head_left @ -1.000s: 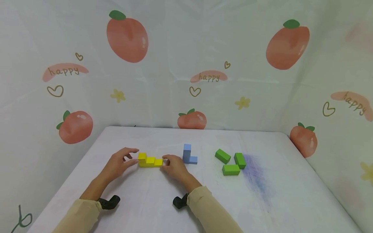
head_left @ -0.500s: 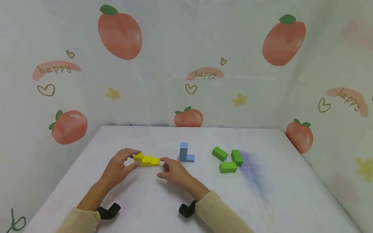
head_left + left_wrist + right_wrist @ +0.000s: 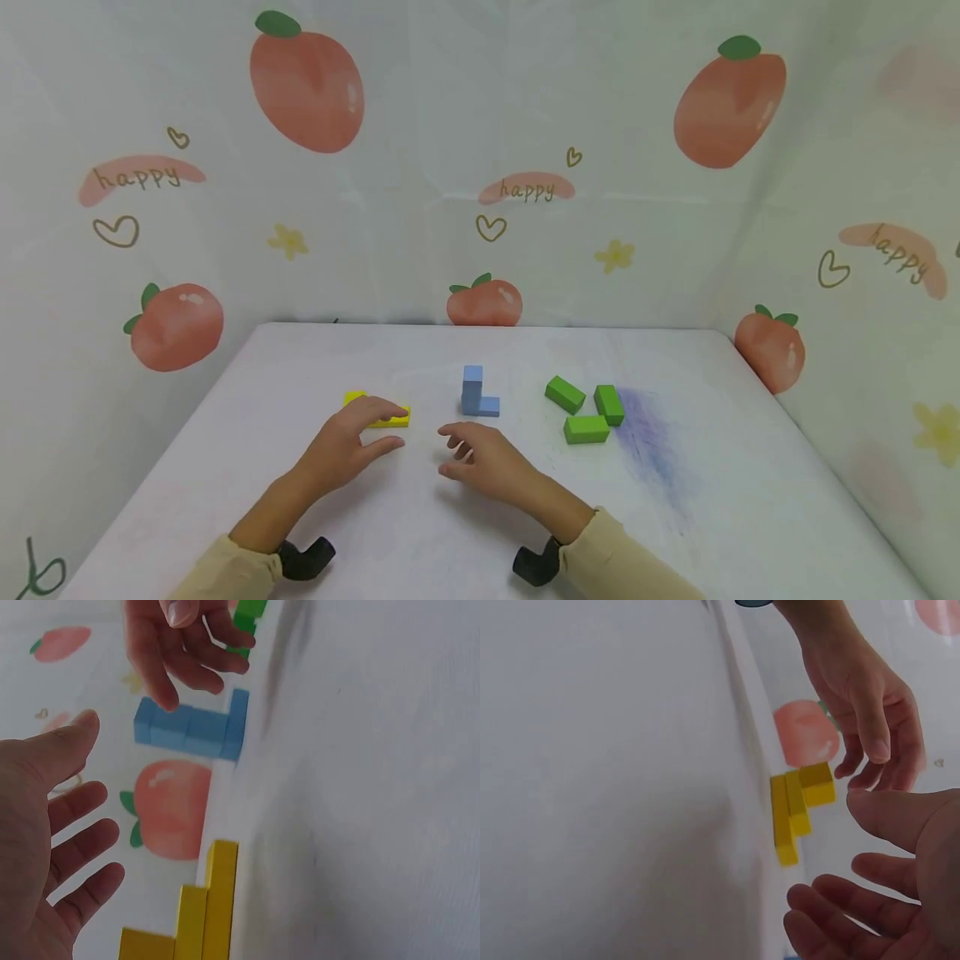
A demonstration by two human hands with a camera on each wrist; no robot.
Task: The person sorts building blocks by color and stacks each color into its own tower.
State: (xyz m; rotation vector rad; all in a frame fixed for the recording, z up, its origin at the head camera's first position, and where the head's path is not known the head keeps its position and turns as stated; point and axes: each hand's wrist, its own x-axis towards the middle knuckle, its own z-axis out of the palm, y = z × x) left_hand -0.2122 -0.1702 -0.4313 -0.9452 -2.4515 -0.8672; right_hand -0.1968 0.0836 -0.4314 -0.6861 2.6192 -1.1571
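Left hand [image 3: 343, 446] by yellow blocks [image 3: 797, 804] | purple-smudged white table [image 3: 750, 483] | fruit-print backdrop [image 3: 427, 117]

A white table [image 3: 750, 467] carries yellow blocks [image 3: 797, 804], blue blocks [image 3: 472, 392], green blocks [image 3: 587, 430]

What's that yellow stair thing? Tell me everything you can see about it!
The yellow stair thing has three layers: a long bar at the bottom, a shorter one on it and a chunky block on top. It looks smooth and hard, maybe painted wood or plastic. It stands upright on the white table, left of the blue blocks, with its steps going down toward them. The left hand partly hides it from the head camera, but neither of the hands seems to touch it.
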